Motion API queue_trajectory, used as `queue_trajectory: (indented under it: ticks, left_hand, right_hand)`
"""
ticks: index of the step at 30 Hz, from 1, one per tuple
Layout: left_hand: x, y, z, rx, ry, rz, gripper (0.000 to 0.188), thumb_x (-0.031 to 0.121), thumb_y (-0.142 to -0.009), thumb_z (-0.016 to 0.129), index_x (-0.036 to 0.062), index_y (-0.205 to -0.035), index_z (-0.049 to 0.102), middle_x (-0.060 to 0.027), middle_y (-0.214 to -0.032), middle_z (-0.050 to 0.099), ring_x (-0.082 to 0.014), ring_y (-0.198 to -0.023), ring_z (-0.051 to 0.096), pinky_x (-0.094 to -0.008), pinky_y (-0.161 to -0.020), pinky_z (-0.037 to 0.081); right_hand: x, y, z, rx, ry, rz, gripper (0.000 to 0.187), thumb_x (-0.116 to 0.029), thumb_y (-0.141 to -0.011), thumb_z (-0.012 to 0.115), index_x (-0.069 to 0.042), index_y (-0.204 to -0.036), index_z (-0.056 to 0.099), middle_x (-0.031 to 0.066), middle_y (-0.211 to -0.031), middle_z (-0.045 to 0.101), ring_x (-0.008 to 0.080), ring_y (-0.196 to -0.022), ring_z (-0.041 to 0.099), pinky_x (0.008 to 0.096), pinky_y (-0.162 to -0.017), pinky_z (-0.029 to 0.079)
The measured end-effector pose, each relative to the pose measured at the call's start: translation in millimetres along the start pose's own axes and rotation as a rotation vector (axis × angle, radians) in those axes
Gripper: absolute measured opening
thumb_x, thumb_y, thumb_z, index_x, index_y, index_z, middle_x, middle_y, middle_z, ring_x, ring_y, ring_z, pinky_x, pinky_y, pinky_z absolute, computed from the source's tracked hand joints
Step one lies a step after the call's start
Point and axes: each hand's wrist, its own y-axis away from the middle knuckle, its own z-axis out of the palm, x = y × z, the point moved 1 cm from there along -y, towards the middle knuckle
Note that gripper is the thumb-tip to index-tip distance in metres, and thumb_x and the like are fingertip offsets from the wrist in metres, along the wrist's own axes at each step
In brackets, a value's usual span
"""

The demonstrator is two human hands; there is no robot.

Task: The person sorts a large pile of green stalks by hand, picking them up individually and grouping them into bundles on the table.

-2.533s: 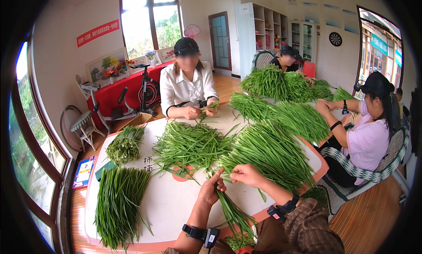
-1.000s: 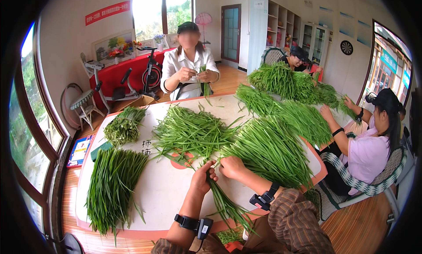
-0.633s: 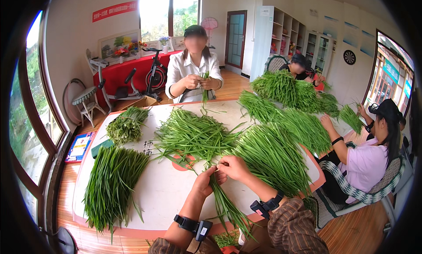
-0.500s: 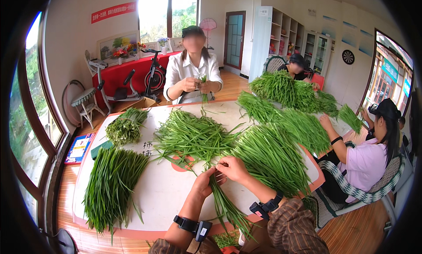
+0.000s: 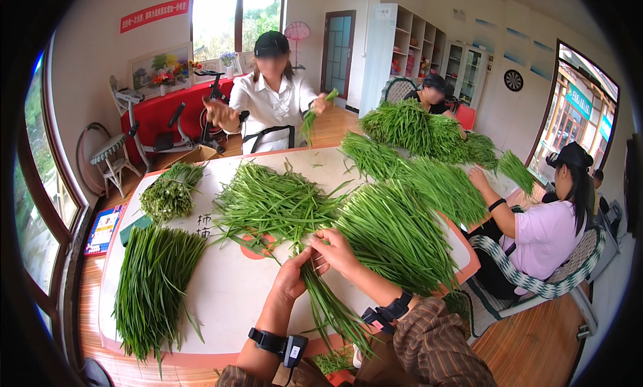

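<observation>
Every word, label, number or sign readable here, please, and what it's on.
Wording isn't copied out; here is where text stands.
Red banner: one line of white characters.
Table: large dark characters on the white top.
Teal sign, outside the right window: white characters.
Left wrist device: white label, too small to read.
Shelf: label, too small.
Colourful board, floor: print too small.
</observation>
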Motion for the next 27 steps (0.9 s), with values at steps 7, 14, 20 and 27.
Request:
queue_trajectory:
  ticks: [7, 14, 20, 27]
  left_hand:
    - [-0.8, 4.0, -3.1, -0.019, -0.041, -0.034, 0.024, 0.019, -0.09, 0.039, -0.001, -0.1, 0.049, -0.0107, -0.089, 0.056, -0.0222, -0.079, 0.058, -0.0331, -0.071, 0.051]
    - [11.1, 1.8, -3.7, 0.041, -0.019, 0.007, 0.019, 0.018, -0.09, 0.039, 0.0034, -0.097, 0.048, -0.0026, -0.072, 0.051, -0.0144, -0.063, 0.052, -0.028, -0.058, 0.048]
    - [5.5, -2.1, -6.9, 0.035, 0.044, -0.032, 0.02, 0.019, -0.09, 0.04, 0.0022, -0.098, 0.048, -0.0007, -0.065, 0.044, -0.0126, -0.056, 0.045, -0.0262, -0.053, 0.042]
    - [-1.5, 2.8, -2.6, 0.108, -0.037, -0.094, 0.02, 0.018, -0.089, 0.042, 0.0032, -0.102, 0.047, 0.0009, -0.065, 0.042, -0.0102, -0.055, 0.041, -0.0241, -0.051, 0.039]
  right_hand:
    - [-23.3, 7.9, -9.1, -0.239, -0.448, 0.335, 0.017, -0.021, -0.085, 0.052, -0.004, -0.084, 0.055, -0.0033, -0.067, 0.049, 0.0031, -0.055, 0.043, 0.0177, -0.047, 0.037]
    - [-7.7, 2.3, -47.5, -0.181, 0.609, -0.047, 0.02, -0.02, -0.073, 0.06, -0.004, -0.084, 0.059, 0.0132, -0.067, 0.059, 0.0277, -0.062, 0.058, 0.0396, -0.059, 0.045]
    - [6.4, 25.6, -42.6, -0.271, 0.928, -0.126, 0.014, -0.017, -0.071, 0.059, -0.006, -0.08, 0.061, 0.0128, -0.087, 0.057, 0.031, -0.092, 0.049, 0.0359, -0.077, 0.044]
    - [13.8, 23.7, -50.9, -0.15, 0.849, -0.267, 0.012, -0.014, -0.073, 0.056, -0.002, -0.075, 0.059, 0.0127, -0.075, 0.059, 0.028, -0.077, 0.055, 0.0369, -0.07, 0.045]
